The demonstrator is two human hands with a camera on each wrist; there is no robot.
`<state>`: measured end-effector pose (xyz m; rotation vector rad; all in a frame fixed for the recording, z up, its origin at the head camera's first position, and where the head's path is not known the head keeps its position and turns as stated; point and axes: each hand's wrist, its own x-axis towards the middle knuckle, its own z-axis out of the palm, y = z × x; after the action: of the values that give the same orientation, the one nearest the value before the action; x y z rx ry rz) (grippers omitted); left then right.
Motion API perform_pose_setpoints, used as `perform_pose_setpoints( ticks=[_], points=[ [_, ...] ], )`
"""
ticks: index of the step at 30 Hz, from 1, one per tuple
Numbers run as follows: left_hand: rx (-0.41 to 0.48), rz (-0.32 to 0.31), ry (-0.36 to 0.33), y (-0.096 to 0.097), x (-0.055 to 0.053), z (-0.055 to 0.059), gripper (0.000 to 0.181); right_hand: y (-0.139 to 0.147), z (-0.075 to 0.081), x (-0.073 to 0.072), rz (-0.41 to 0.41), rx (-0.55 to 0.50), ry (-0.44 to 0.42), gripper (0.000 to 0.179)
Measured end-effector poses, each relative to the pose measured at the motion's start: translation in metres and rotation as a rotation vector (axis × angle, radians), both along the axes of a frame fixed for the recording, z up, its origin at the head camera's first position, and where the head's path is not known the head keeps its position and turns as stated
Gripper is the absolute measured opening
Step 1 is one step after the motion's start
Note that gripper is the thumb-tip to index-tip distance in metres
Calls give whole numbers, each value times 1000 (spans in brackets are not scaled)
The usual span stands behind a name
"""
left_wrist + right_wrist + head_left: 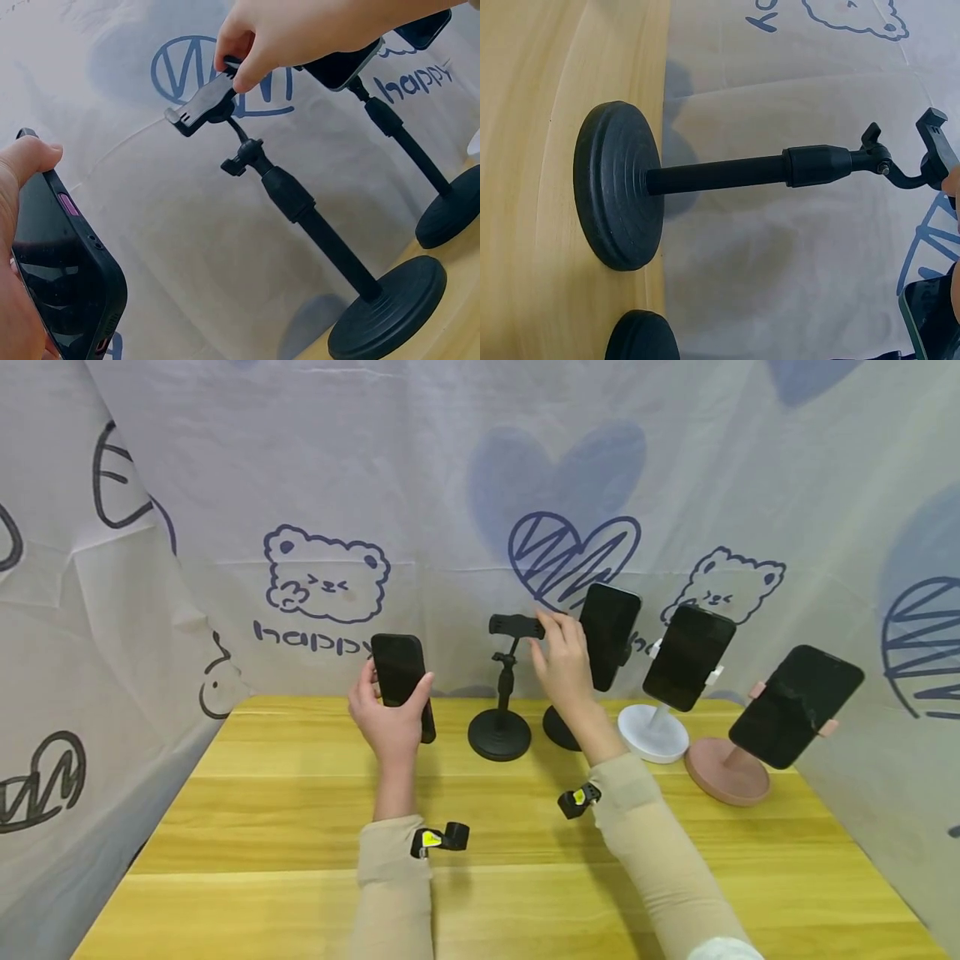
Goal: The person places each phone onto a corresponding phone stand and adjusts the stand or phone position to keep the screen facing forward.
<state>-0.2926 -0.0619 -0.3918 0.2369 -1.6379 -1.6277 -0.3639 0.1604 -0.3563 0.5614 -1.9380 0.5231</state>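
In the head view, my left hand (388, 727) grips a black smartphone (397, 667) upright, its thumb along the right edge. The left wrist view shows that phone (64, 262) close up, apart from the stand. A black phone stand (506, 687) with a round base stands right of it, its clamp (516, 626) holding no phone. My right hand (566, 670) reaches to the clamp's right end. Thumb and finger of the right hand (307, 34) pinch that end in the left wrist view. The right wrist view shows the stand's stem (727, 174), with the clamp partly cut off.
Right of the stand, another black stand holds a phone (609, 635), partly behind my right hand. Farther right, a white stand (652, 735) and a pink stand (726, 772) each hold a tilted phone. A printed cloth (442, 460) hangs behind the wooden table (262, 860).
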Motion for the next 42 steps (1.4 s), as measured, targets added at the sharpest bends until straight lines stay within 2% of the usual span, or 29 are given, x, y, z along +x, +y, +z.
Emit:
perform_pose_setpoints(
  ticks=[9,21,32,42],
  points=[
    [-23,-62,1,11,3,3,76,4,1,1,25,-32,2,34],
    [-39,-209,-3,23,4,8,79,6,3,3,22,-45,-20,31],
    [-65,-243,8,32,5,9,78,8,1,2,22,-38,-27,30],
    [-61,-253,2,25,9,12,78,1,2,1,20,-65,-48,28]
  ],
)
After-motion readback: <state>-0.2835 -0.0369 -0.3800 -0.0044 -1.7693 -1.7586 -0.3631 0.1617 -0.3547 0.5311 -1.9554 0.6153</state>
